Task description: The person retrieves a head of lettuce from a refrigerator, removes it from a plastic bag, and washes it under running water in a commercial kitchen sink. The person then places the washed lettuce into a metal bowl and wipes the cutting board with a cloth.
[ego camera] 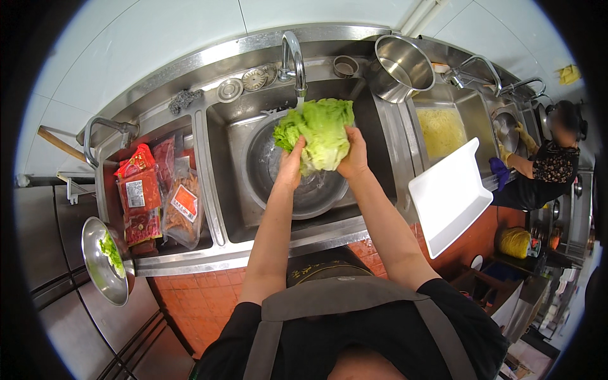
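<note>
Both my hands hold a bunch of green leaf lettuce [327,130] over a round metal basin [259,166] in the middle sink [228,190]. My left hand [290,166] grips its left side near the base, and my right hand [354,154] clasps the right edge. From the chrome faucet [298,61] a stream of water falls at the lettuce's upper left. Water lies in the basin; the leaves hide part of its far side.
Packaged meats [140,192] fill the left sink. A metal bowl [97,266] with lettuce pieces stands at the left front corner. On the right are a tall steel pot [403,66], a white plastic tray [449,199] and a sink of pale shreds [439,130]. A gloved person [546,166] works farther right.
</note>
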### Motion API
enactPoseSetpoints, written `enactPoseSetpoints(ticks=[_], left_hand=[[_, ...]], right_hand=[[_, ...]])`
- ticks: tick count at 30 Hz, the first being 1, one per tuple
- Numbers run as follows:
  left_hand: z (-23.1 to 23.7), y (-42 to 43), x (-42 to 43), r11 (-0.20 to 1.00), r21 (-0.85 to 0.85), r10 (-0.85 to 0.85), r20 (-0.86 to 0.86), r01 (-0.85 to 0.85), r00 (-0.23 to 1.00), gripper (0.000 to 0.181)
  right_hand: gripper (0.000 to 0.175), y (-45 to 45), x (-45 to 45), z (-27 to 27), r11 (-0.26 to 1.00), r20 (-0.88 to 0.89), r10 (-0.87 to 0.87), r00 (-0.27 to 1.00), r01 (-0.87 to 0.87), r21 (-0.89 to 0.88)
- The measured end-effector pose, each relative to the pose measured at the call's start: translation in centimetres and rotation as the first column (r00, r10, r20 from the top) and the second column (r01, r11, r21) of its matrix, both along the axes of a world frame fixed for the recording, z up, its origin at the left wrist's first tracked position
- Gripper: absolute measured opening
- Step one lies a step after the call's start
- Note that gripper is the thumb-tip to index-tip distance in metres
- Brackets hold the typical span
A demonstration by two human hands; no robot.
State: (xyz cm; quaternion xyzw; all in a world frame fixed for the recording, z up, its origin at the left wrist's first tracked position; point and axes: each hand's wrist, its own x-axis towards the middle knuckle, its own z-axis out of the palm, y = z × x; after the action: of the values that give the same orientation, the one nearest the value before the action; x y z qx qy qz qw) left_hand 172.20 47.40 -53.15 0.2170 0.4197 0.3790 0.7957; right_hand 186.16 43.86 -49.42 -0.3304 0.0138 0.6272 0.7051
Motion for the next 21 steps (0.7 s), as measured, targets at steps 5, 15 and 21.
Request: enactPoseSetpoints(ticks=[5, 15, 21], left_hand=[[1.0, -0.4, -0.2, 0.999, 0.023, -0.054, 0.254, 0.05, 0.966, 0.069], [1.3, 0.1, -0.7, 0.997, 0.078, 0.004, 0.087, -0.011, 0.996, 0.064], [2.1, 0.0, -1.0, 0.973, 0.221, -0.043, -0.08, 0.06, 0.996, 0.06]], right_hand=[[0.039, 0.7, -0.4, -0.4, 0.998, 0.319, -0.015, 0.948, 0.036, -0.06], [0.061, 0.7, -0.7, 1.0, 0.99, 0.969, 0.139, 0.204, 0.009, -0.144], [0.083, 0.7, -1.6, 0.8, 0.962, 0.937, 0.27, 0.22, -0.014, -0.274]])
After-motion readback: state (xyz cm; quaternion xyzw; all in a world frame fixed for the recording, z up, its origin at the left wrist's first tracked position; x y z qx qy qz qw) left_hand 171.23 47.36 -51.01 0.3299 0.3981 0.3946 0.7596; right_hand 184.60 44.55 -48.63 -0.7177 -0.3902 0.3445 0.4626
